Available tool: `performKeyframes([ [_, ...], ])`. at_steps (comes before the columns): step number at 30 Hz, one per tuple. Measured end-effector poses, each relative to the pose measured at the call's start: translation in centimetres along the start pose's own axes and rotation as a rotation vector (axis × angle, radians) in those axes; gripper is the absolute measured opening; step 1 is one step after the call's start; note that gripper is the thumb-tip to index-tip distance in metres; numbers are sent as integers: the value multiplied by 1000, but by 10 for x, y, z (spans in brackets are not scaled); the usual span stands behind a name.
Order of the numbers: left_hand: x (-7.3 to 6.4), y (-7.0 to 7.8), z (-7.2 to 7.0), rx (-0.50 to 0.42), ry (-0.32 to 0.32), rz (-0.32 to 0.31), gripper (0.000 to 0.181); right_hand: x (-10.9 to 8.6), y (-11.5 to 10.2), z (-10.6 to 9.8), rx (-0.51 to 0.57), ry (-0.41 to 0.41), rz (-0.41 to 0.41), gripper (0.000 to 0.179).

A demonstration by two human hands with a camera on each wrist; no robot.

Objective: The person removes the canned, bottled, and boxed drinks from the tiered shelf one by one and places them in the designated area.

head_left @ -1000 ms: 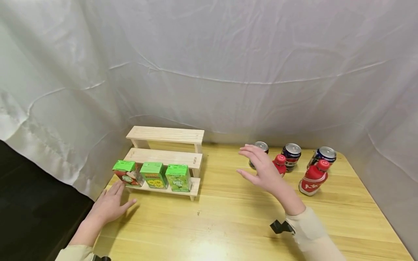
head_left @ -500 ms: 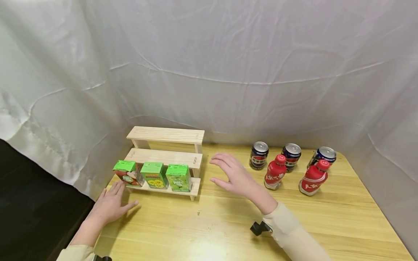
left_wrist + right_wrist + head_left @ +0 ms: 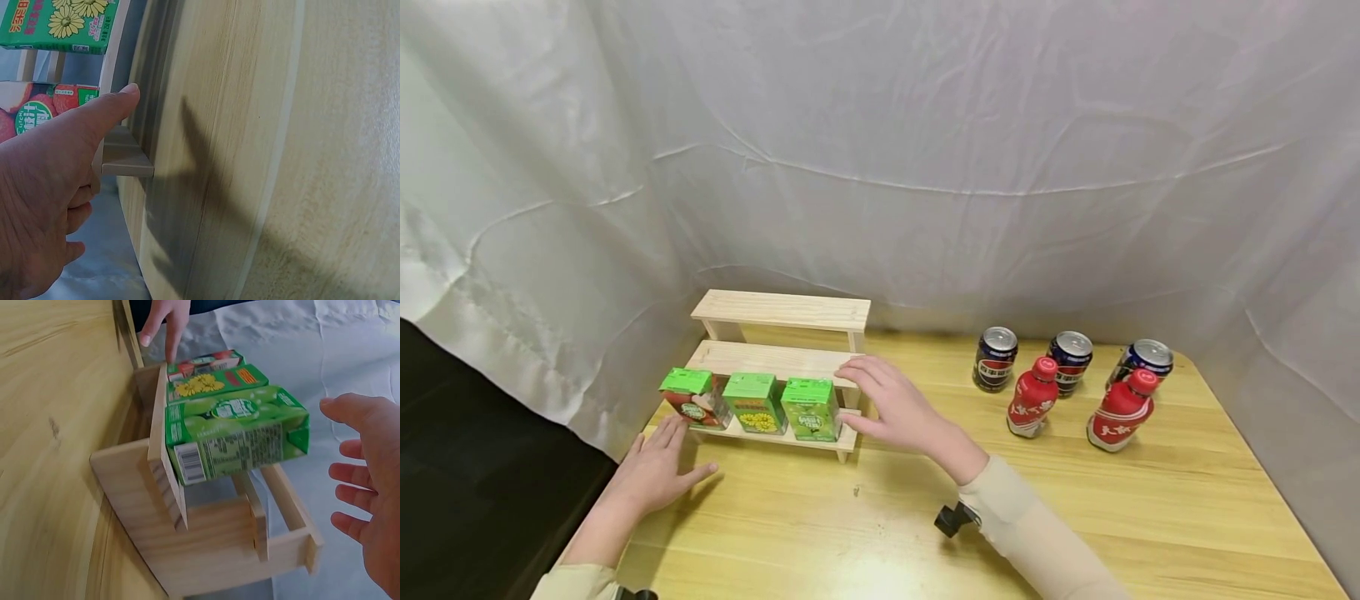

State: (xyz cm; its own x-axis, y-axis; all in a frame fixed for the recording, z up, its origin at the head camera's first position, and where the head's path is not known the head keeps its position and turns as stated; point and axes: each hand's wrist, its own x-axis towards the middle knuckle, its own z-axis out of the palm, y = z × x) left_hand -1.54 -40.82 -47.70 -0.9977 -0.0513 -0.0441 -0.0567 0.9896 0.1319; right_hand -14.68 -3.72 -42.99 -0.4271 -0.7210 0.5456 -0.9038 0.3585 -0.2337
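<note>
A three-step wooden rack (image 3: 778,310) carries three drink cartons along its lowest step. At its left end is a carton with red fruit (image 3: 698,402), in the middle a green one with yellow flowers (image 3: 756,407), on the right a light green carton (image 3: 811,414). My left hand (image 3: 651,473) rests fingers-out at the rack's left end, fingertips right by the red-fruit carton, thumb extended. My right hand (image 3: 897,408) hovers at the rack's right end, thumb and fingers spread beside the light green carton. In the right wrist view a gap shows between right hand (image 3: 375,481) and carton (image 3: 234,434).
At the right of the wooden table (image 3: 1075,517) stand two red bottles (image 3: 1032,400) (image 3: 1120,415) and three dark blue cans (image 3: 996,360) (image 3: 1070,360) (image 3: 1142,360). A grey-white curtain (image 3: 925,167) hangs behind and at both sides. Both upper rack steps are bare.
My right hand has moved left from in front of the cans and bottles to the rack's right end, uncovering a can and a bottle. My left hand has stayed in place.
</note>
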Motion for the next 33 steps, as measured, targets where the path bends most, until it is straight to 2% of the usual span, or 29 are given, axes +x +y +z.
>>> performKeyframes([
  [6,0,-1,2,1,-4,-4,105,15,-5,11,-3,-19,-10,60],
  [16,-1,-1,3,15,11,2,106,32,-5,30,-6,-72,49,65],
  [23,0,-1,4,20,17,2,105,38,-4,41,-41,-136,98,70],
  [33,0,-2,3,18,18,-2,106,42,-5,48,-76,-160,120,65],
])
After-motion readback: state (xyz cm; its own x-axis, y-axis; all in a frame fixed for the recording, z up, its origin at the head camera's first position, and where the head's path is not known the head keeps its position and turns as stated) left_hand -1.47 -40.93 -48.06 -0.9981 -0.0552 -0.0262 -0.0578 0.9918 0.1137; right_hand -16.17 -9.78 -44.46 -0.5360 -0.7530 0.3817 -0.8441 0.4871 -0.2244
